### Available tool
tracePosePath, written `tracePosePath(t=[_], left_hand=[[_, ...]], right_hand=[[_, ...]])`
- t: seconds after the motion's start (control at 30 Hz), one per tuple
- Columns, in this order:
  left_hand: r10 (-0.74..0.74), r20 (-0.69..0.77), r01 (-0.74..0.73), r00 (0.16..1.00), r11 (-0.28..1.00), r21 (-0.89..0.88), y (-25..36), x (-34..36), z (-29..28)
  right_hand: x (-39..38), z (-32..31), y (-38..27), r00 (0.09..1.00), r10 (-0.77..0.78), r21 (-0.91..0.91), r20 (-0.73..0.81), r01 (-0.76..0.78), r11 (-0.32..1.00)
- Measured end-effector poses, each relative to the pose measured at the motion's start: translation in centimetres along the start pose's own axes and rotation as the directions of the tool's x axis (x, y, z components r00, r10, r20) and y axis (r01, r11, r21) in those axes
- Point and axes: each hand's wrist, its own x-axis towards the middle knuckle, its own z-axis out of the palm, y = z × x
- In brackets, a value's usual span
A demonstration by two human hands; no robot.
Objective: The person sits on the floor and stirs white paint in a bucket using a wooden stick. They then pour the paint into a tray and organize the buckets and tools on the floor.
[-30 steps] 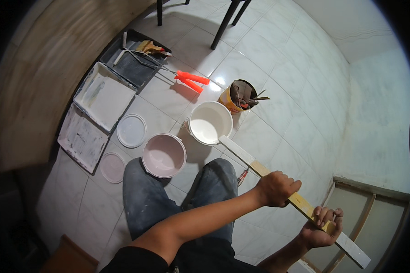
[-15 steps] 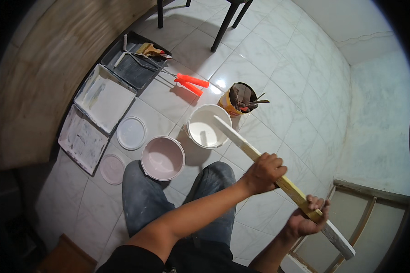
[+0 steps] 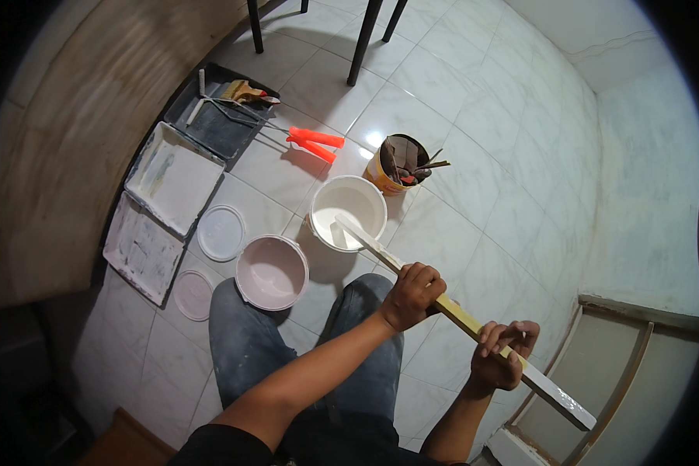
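Note:
A long wooden stick, yellowish in the middle and white at both ends, slants across the view. My left hand is wrapped round its middle. Farther toward the lower right, my right hand grips it too, with some fingers raised. The stick's upper end reaches over the near rim and into a white bucket of white paint. Whether its tip is in the paint or just above it, I cannot tell. A bucket of pinkish paint stands left of it, close to my knees.
Left are two paint-stained trays, a black tray with a brush, and orange-handled rollers. Two lids lie nearby. Behind the white bucket stands a yellow can of scraps. Chair legs rise at the back; a framed panel is right.
Both hands and the stick have shifted left. The stick's upper end has swung lower and left within the white bucket. The view has moved slightly too.

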Motion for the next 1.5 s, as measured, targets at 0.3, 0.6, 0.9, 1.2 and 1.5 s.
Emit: tracePosePath(t=[0.3, 0.6, 0.9, 1.2, 1.5], left_hand=[[0.024, -0.11, -0.029, 0.994, 0.999, -0.042, 7.4, 1.4, 1.2], [0.023, -0.062, -0.029, 0.998, 0.995, -0.099, 10.3, 1.7, 0.0], [0.064, -0.084, -0.078, 0.994, 0.98, -0.181, 12.3, 1.4, -0.9], [0.25, -0.07, -0.259, 0.966, 0.939, -0.226, 11.9, 5.1, -4.5], [0.219, -0.009, -0.217, 0.976, 0.954, -0.206, 9.5, 3.8, -6.5]], right_hand=[[0.2, 0.6, -8.2, 0.995, -0.079, -0.089, 0.06, 0.084, 0.993], [0.0, 1.2, -11.4, 0.988, -0.106, -0.128, 0.108, 0.12, 0.984], [-0.9, 1.6, -13.6, 0.969, -0.204, -0.121, 0.138, 0.221, 0.968], [2.1, 2.7, -14.8, 0.958, -0.199, -0.083, -0.205, 0.186, 0.979], [6.2, -0.4, -11.8, 0.941, 0.124, 0.195, -0.316, -0.064, 0.979]])
